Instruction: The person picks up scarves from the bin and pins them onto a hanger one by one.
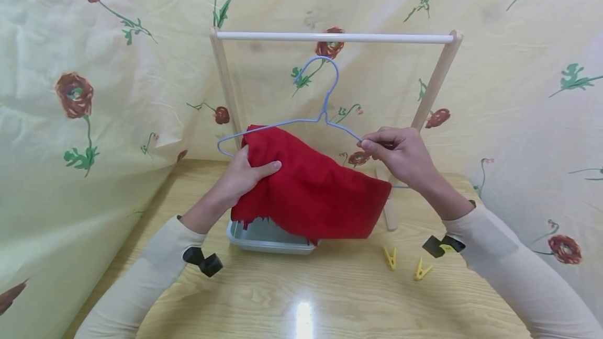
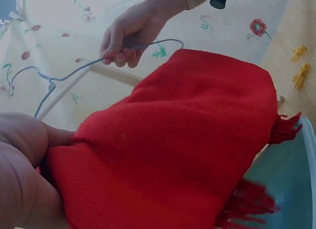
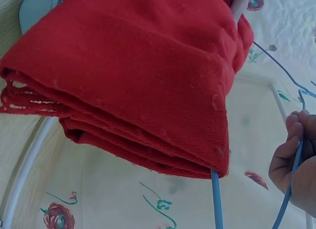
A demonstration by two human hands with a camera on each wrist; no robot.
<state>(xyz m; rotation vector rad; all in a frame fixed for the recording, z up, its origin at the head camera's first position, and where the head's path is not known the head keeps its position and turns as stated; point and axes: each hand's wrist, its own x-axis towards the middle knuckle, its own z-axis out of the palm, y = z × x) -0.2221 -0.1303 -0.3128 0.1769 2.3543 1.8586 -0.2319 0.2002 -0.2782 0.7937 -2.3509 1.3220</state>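
Observation:
A folded red scarf (image 1: pixel 315 187) with fringed ends hangs over the lower bar of a blue wire hanger (image 1: pixel 325 103). My left hand (image 1: pixel 242 177) grips the scarf near the hanger's left end, thumb on the front of the cloth; its other fingers are hidden behind. With thumb and fingertips, my right hand (image 1: pixel 400 153) pinches the hanger's right shoulder. The hanger's hook points up, a little below the rack's white rail (image 1: pixel 334 37). In the right wrist view the bar (image 3: pixel 216 199) comes out from the scarf's folded edge.
Beneath the scarf stands a pale blue-grey tray (image 1: pixel 273 247) on the wooden table (image 1: pixel 264 297). Two yellow clothespins (image 1: pixel 390 258) lie at its right. A wooden rack post (image 1: pixel 438 82) rises behind my right hand, and a flowered cloth (image 1: pixel 155 67) covers the walls.

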